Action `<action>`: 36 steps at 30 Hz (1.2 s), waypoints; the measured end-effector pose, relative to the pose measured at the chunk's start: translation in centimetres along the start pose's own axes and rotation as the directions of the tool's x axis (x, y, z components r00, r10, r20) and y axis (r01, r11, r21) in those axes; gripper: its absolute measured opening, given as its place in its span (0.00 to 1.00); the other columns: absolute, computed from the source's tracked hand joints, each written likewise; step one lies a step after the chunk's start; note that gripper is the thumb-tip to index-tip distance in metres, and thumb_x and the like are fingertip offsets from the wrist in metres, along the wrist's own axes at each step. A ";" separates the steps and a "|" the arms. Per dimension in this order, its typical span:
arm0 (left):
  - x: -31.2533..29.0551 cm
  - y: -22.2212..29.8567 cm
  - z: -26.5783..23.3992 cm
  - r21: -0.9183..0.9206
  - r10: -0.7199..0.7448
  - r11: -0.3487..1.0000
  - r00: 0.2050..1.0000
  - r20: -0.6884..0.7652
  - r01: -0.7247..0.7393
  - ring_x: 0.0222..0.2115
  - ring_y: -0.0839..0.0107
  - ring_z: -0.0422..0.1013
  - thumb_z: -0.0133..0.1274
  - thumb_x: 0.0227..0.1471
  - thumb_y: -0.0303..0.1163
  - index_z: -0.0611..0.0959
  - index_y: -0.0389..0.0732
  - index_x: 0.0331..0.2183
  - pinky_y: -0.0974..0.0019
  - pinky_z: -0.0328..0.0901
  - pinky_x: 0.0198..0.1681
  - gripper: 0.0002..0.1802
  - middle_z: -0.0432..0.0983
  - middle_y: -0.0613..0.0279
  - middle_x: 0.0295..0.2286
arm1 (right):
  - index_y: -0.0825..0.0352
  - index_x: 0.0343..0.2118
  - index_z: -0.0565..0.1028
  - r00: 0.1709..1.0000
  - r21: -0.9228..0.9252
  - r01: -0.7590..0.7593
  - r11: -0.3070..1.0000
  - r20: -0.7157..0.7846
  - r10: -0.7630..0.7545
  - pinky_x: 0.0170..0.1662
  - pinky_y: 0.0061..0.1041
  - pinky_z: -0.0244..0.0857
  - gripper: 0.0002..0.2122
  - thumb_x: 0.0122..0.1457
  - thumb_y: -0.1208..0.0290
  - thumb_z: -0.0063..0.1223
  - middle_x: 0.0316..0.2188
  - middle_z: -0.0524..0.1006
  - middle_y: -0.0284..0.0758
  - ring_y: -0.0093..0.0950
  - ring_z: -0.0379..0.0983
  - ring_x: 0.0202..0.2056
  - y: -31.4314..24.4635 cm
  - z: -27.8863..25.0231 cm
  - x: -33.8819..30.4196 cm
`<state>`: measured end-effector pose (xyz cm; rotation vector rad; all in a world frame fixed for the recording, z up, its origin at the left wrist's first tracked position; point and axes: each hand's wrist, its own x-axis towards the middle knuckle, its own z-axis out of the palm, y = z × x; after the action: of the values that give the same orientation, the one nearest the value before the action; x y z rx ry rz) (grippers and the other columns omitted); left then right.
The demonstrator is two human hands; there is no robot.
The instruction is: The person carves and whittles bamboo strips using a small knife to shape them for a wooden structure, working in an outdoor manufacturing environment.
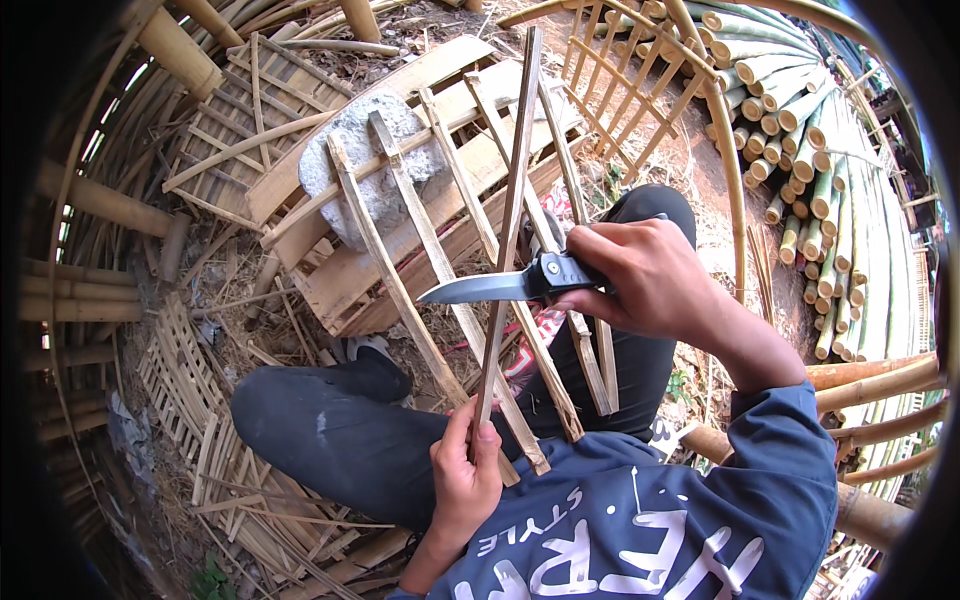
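My left hand (467, 477), low in the middle, is closed round the lower end of a dark bamboo strip (516, 160). That strip slants up and away from me over a frame of paler bamboo slats (425, 240). The slats run side by side from my lap to a crosspiece at the far end. My right hand (640, 270) grips the black handle of a folding knife (490, 288). Its blade points left and crosses the dark strip about halfway along; whether the edge touches the strip I cannot tell.
A grey stone block (370, 150) sits on a wooden crate (350, 290) under the slats' far ends. Split bamboo scraps (190, 385) cover the ground at left. Cut bamboo poles (800, 130) are stacked at far right, behind a curved bamboo frame (738, 200).
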<state>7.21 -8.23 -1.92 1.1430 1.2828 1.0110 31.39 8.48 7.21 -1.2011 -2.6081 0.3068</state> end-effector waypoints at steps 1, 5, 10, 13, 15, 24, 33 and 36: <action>0.2 0.2 0.0 0.053 -0.001 0.999 1.000 0.000 0.001 0.20 0.87 0.58 0.45 0.70 0.35 0.77 0.30 0.50 0.77 0.52 0.22 0.18 0.65 0.73 0.20 | 0.63 0.36 0.71 0.999 -0.008 0.007 1.000 0.047 -0.006 0.23 0.40 0.65 0.21 0.61 0.46 0.57 0.20 0.74 0.37 0.42 0.75 0.20 -0.5 0.1 -0.1; 0.7 0.8 0.3 0.169 0.064 0.984 0.997 -0.048 -0.055 0.18 0.81 0.67 0.50 0.66 0.31 0.77 0.28 0.52 0.71 0.63 0.24 0.19 0.72 0.61 0.19 | 0.62 0.35 0.72 0.991 -0.025 0.021 0.999 0.136 -0.018 0.20 0.39 0.66 0.22 0.61 0.43 0.56 0.18 0.73 0.36 0.42 0.75 0.19 -2.3 1.3 -0.5; 1.0 0.9 0.7 0.185 0.162 0.972 0.983 -0.085 -0.144 0.23 0.65 0.79 0.49 0.65 0.28 0.76 0.26 0.53 0.64 0.69 0.27 0.19 0.81 0.47 0.28 | 0.61 0.33 0.70 0.989 -0.091 -0.012 0.996 0.143 0.025 0.20 0.36 0.62 0.22 0.57 0.45 0.61 0.19 0.69 0.33 0.37 0.72 0.18 -2.9 1.9 -0.4; 0.8 1.5 -0.1 0.239 0.066 0.970 0.996 -0.061 -0.050 0.24 0.63 0.79 0.48 0.65 0.28 0.76 0.25 0.53 0.64 0.69 0.27 0.19 0.82 0.45 0.30 | 0.61 0.33 0.70 0.992 -0.103 0.014 0.995 0.126 -0.001 0.20 0.35 0.62 0.22 0.56 0.45 0.62 0.19 0.68 0.33 0.35 0.71 0.19 -3.0 1.8 0.0; 1.1 1.7 -0.2 0.239 0.103 0.967 0.992 -0.069 -0.083 0.23 0.63 0.78 0.48 0.65 0.27 0.76 0.25 0.53 0.64 0.68 0.26 0.19 0.82 0.44 0.30 | 0.61 0.34 0.71 0.996 -0.126 0.039 0.991 0.084 -0.029 0.19 0.35 0.63 0.23 0.57 0.43 0.59 0.18 0.71 0.33 0.36 0.73 0.18 -3.0 1.5 0.4; -0.9 1.9 -0.3 0.214 0.041 0.976 0.999 -0.027 -0.034 0.19 0.75 0.68 0.48 0.65 0.27 0.79 0.27 0.51 0.69 0.60 0.22 0.17 0.73 0.56 0.22 | 0.62 0.32 0.70 0.980 -0.350 -0.118 0.929 -0.190 0.053 0.18 0.34 0.60 0.22 0.64 0.43 0.51 0.15 0.71 0.33 0.32 0.69 0.13 3.2 -0.5 3.6; -0.7 1.5 -0.9 0.312 0.183 0.937 0.981 -0.062 -0.155 0.17 0.80 0.64 0.49 0.64 0.28 0.78 0.28 0.52 0.70 0.58 0.21 0.18 0.76 0.58 0.23 | 0.63 0.35 0.72 0.994 -0.210 -0.046 0.977 -0.108 0.024 0.21 0.38 0.64 0.22 0.63 0.43 0.53 0.17 0.73 0.34 0.36 0.74 0.18 1.0 -1.2 2.7; -0.8 0.8 -1.4 0.321 0.225 0.927 0.972 -0.066 -0.193 0.18 0.79 0.67 0.49 0.64 0.28 0.78 0.27 0.52 0.70 0.61 0.22 0.18 0.78 0.57 0.24 | 0.63 0.34 0.72 0.992 -0.226 -0.004 0.974 -0.123 -0.024 0.21 0.38 0.63 0.23 0.62 0.42 0.53 0.17 0.73 0.34 0.35 0.74 0.18 1.3 -1.5 3.4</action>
<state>5.83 -8.77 -0.98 1.5136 1.4616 1.0571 30.68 11.99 8.76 -1.2326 -2.5915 -0.0689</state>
